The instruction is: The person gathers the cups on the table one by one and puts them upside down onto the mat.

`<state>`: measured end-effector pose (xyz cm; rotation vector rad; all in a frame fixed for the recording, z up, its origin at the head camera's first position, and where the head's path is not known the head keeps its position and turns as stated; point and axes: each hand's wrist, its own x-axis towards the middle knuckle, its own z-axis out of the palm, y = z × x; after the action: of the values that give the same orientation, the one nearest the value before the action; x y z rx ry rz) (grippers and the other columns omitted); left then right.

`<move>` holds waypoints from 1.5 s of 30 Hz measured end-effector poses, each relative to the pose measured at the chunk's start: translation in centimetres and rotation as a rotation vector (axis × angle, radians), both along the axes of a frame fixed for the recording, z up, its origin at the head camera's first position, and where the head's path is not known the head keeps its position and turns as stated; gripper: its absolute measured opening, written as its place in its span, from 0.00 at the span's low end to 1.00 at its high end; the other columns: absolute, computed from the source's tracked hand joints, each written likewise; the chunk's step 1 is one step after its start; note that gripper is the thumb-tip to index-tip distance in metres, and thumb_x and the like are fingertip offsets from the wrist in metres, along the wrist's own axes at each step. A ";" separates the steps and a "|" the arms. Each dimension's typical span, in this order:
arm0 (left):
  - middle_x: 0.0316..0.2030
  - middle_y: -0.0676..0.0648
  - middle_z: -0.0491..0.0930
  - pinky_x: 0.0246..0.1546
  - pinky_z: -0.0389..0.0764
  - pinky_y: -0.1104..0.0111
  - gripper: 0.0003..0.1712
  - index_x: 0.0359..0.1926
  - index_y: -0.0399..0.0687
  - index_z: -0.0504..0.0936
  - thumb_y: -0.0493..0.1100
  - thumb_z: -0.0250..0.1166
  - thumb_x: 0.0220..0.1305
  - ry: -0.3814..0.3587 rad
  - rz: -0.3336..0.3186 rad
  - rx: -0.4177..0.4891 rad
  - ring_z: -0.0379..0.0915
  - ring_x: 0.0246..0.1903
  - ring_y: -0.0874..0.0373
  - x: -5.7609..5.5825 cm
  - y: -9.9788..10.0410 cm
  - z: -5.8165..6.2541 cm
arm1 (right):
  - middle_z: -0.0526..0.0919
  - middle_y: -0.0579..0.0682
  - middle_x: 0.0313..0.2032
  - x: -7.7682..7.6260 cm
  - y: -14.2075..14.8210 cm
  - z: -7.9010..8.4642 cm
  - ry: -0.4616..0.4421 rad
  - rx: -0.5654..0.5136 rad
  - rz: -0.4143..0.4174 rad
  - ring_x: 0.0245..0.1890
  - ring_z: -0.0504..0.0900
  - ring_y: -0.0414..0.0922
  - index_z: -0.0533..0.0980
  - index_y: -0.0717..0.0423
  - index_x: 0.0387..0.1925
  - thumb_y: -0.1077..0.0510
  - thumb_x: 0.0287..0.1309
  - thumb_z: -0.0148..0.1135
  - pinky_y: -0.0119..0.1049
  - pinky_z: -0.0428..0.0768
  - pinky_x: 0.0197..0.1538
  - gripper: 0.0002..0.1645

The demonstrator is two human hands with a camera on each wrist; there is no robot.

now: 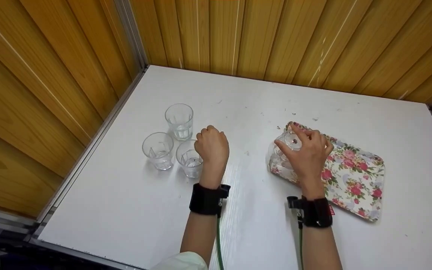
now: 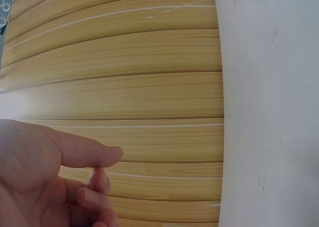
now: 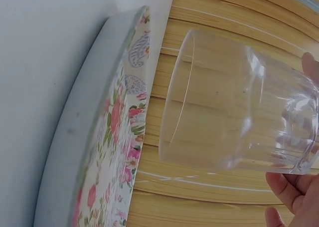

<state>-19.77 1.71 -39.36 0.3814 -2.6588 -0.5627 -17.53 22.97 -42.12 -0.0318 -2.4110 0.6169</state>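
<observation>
My right hand grips a clear drinking glass by its base, thumb and fingers spread around it. The glass is upside down, its rim facing the floral tray and a small gap above the tray's edge in the right wrist view. In the head view it overlaps the tray's left end. My left hand holds nothing; its fingers are loosely curled, with the thumb lying over them in the left wrist view. Just left of it stand three upright clear glasses: a far one, a left one and a near one, partly behind the hand.
The white table carries the glasses on the left and the tray on the right. Wood-patterned walls close off its back and left side. Small marks or drops dot the tabletop beyond the tray. Green cables run along both forearms from black wrist bands.
</observation>
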 end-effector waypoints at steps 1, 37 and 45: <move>0.26 0.41 0.81 0.26 0.77 0.60 0.12 0.29 0.36 0.81 0.43 0.66 0.52 -0.009 -0.001 0.006 0.77 0.29 0.49 0.0 -0.1 0.0 | 0.72 0.58 0.37 0.0 0.1 0.0 0.004 0.003 -0.005 0.39 0.66 0.54 0.75 0.45 0.53 0.37 0.39 0.69 0.55 0.53 0.50 0.37; 0.31 0.38 0.82 0.28 0.78 0.59 0.19 0.36 0.34 0.80 0.49 0.62 0.58 -0.336 0.071 0.111 0.81 0.31 0.47 -0.7 -3.7 -0.6 | 0.71 0.58 0.36 0.6 3.2 0.1 -0.019 -0.081 -0.164 0.38 0.65 0.55 0.76 0.47 0.52 0.34 0.38 0.68 0.54 0.50 0.54 0.38; 0.32 0.39 0.83 0.31 0.78 0.58 0.20 0.34 0.38 0.83 0.52 0.61 0.57 -0.392 0.046 0.100 0.80 0.34 0.46 -0.3 -4.4 -0.1 | 0.70 0.59 0.37 0.9 4.1 0.2 -0.059 -0.097 -0.195 0.39 0.64 0.56 0.75 0.46 0.54 0.36 0.41 0.67 0.54 0.50 0.53 0.37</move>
<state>-20.07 -2.71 -39.42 0.6383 -2.9904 -0.6661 -16.63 27.07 -41.96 -0.3261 -2.3952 0.6488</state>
